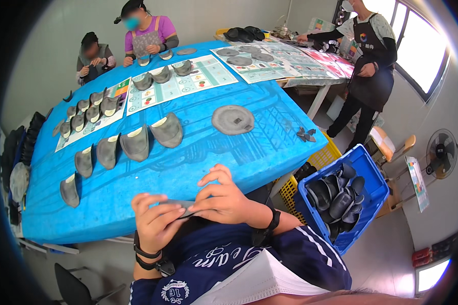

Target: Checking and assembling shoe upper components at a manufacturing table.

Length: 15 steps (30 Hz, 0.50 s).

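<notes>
Close to my body, just beyond the table's near edge, my left hand [156, 219] and my right hand [220, 199] meet over a small dark grey curved piece [187, 209]. Thumbs and fingertips of both hands pinch it, and they hide most of its shape. Beyond my hands, several grey cupped pieces that look like slipper uppers stand in a row on the blue-covered table [188, 170]. Pale yellow strips show at their upper edges. The nearest grey cupped piece [70, 191] is left of my left hand. Farther right lies a flat round grey disc [232, 120].
More cupped pieces stand on printed sheets [208, 73]. A blue crate [374, 190] of black slipper-like pieces is at my right, by a yellow basket [290, 195]. Two people sit across the table; another person [369, 66] stands at the back right. A chair [76, 284] is lower left.
</notes>
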### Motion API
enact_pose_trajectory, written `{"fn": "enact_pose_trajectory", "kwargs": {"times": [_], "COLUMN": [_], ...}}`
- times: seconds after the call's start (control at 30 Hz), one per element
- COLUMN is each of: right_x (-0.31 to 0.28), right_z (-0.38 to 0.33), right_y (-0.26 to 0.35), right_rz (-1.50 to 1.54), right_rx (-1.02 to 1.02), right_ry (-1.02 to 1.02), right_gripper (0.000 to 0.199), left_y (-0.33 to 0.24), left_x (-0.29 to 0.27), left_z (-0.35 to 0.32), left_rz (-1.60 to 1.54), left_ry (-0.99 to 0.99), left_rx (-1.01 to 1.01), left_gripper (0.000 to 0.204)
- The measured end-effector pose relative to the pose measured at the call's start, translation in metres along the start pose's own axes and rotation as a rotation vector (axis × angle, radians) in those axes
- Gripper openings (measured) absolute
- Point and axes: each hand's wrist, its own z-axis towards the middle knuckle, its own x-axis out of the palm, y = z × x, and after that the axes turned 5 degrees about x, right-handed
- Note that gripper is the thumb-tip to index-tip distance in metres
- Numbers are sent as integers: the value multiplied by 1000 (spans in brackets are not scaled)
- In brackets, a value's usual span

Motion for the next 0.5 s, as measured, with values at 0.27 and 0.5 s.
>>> {"fn": "enact_pose_trajectory", "kwargs": {"times": [0.27,0.5], "right_x": [2,-1], "right_z": [-5,0], "right_y": [-2,3], "right_rz": [138,139], "right_rx": [40,50], "right_ry": [-17,6], "right_gripper": [27,30], "left_y": [-1,0], "left_x": [4,0], "left_z": [-3,-16], "left_rz": [-562,-531], "left_ry": [-79,-85], "left_rx": [-121,-479], "left_gripper": [22,15]}}
